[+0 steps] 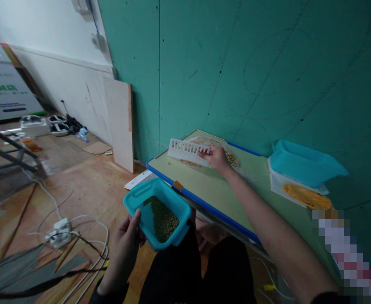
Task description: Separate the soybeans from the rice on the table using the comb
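Observation:
My left hand [126,238] grips the near-left rim of a turquoise plastic tub [141,215], thumb over the edge. The tub is tilted in front of the table edge, with dark green grains and paler beans [168,221] inside. Over the table, my right hand [216,158] is closed on one end of a white slotted plastic scraper [185,153]. Behind and under the scraper lies a spread heap of pale grains and yellowish beans [233,159]. A few beans lie in front of its lower edge.
The low table [217,200] has a blue rim and stands against a green wall. At its right are another turquoise basin [307,162] and a yellow cloth [307,196]. A white power strip [59,233] with loose cables lies on the floor at left. A board [120,122] leans at the wall.

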Available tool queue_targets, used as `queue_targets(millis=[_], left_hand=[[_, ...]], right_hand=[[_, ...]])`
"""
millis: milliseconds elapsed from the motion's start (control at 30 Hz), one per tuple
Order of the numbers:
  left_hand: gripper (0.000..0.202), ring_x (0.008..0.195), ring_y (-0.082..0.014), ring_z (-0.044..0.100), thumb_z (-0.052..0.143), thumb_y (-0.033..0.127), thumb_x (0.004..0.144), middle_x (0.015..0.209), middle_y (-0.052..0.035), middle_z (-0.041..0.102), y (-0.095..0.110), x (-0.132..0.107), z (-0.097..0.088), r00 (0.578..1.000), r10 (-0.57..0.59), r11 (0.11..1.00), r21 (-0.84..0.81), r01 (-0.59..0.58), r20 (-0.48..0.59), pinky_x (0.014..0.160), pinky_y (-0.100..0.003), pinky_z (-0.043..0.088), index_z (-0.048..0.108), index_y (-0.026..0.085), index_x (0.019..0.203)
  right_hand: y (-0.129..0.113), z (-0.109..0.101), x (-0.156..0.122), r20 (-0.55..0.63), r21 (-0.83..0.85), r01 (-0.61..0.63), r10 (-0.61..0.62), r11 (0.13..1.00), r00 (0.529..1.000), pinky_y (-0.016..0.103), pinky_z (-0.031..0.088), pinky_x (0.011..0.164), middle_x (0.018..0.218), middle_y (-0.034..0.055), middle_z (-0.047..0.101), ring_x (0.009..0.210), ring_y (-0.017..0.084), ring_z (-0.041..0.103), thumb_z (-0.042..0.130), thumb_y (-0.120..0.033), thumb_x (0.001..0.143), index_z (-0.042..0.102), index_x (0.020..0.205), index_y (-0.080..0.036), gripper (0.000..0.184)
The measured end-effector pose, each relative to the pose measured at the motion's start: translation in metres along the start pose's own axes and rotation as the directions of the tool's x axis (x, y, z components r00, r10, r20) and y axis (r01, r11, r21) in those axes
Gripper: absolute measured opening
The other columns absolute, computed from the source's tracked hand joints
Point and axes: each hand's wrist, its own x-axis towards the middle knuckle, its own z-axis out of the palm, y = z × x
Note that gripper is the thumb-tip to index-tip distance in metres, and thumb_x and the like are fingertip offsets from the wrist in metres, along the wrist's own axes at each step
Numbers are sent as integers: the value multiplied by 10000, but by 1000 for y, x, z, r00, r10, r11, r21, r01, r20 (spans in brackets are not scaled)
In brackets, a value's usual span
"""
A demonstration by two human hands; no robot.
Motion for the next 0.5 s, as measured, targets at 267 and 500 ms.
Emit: queue_targets(millis=[267,500], left_hand=[[384,390,-80,449,772,479,763,452,88,500,10,4,-6,1000,28,999,-29,-28,1,405,-182,351,530,201,655],[381,387,-75,441,796,475,735,453,90,498,14,0,-4,1000,-2,999,-52,2,-11,406,-183,353,539,202,668]], right_hand=[[8,-4,3,87,63,9,-14,998,996,259,491,630,659,-9,657,618,142,589,753,-324,701,714,775,-172,173],[4,-14,-3,178,136,-9,-16,991,984,236,443,591,625,-34,588,603,124,548,759,-418,666,628,679,-174,278]])
